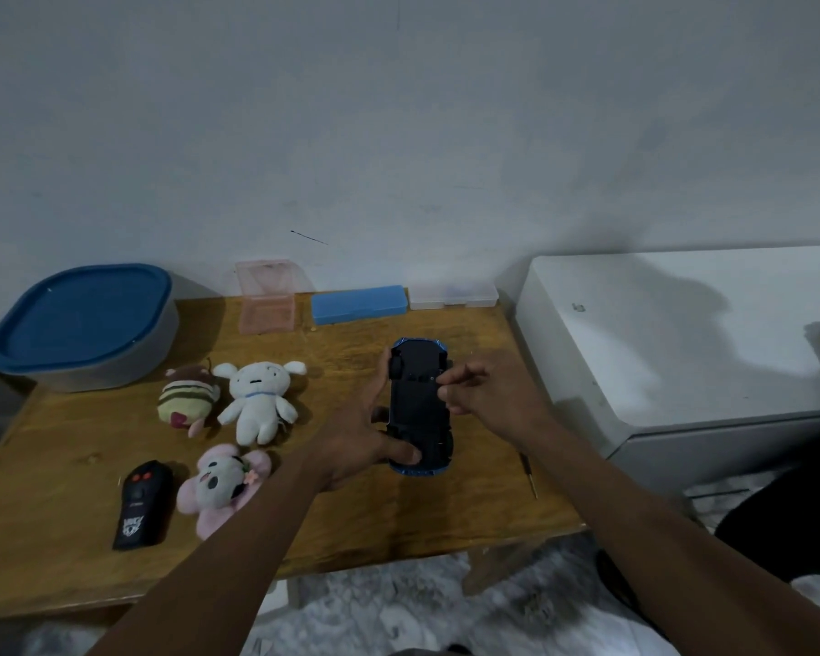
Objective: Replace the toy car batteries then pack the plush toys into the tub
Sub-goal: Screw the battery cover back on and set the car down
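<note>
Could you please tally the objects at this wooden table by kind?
Plush toys: 3
Small plastic cases: 3
Toy car: 1
Remote control: 1
Lidded tub: 1
Screwdriver: 1
Total: 10

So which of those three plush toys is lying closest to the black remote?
The pink plush with the panda face, lying right beside the remote. The white plush and the striped plush lie farther back.
</note>
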